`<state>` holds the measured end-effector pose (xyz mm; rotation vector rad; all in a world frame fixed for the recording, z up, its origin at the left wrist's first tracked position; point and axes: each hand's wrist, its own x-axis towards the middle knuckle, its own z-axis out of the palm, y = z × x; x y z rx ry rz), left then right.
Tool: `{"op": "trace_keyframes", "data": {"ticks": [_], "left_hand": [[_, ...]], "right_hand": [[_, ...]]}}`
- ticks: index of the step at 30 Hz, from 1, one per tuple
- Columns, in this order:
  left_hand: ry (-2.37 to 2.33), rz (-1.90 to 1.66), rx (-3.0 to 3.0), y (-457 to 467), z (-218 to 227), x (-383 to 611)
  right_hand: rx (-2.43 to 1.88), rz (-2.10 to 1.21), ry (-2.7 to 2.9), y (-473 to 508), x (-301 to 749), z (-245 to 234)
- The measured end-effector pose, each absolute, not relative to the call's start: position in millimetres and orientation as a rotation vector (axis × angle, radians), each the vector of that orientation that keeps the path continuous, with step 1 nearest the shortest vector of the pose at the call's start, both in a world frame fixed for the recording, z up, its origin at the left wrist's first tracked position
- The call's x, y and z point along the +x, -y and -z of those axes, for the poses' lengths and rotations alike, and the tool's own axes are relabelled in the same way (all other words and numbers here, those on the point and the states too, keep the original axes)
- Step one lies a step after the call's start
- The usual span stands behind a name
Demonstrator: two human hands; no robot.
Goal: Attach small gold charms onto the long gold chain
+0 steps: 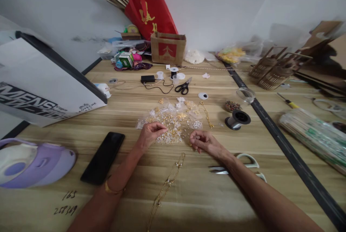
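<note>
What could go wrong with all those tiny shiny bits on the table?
The tiny gold and silver pieces lie loose between the left hand and the right hand, so a careless sweep could scatter them. The gold chain runs down between the arms, so one might snag it. The scissors lie partly under the right hand's arm, where their points could poke skin.

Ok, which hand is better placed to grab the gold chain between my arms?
Probably right: the right hand sits just beside the top end of the gold chain, while the left hand is pinched at the pile of findings.
</note>
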<state>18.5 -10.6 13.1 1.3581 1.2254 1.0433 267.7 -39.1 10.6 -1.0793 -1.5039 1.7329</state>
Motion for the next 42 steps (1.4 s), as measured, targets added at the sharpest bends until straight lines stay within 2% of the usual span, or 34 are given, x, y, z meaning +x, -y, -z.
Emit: {"op": "trace_keyframes", "data": {"ticks": [15, 42], "left_hand": [[-1.094, -0.975, 1.032, 45.9, -13.1, 62.7], [-0.845, -0.93, 0.889, 51.2, -13.8, 71.8]], "right_hand": [[-0.993, -1.781, 1.486, 40.6, 269.2, -15.3], [-0.932, -1.778, 1.649, 41.8, 268.1, -14.4]]}}
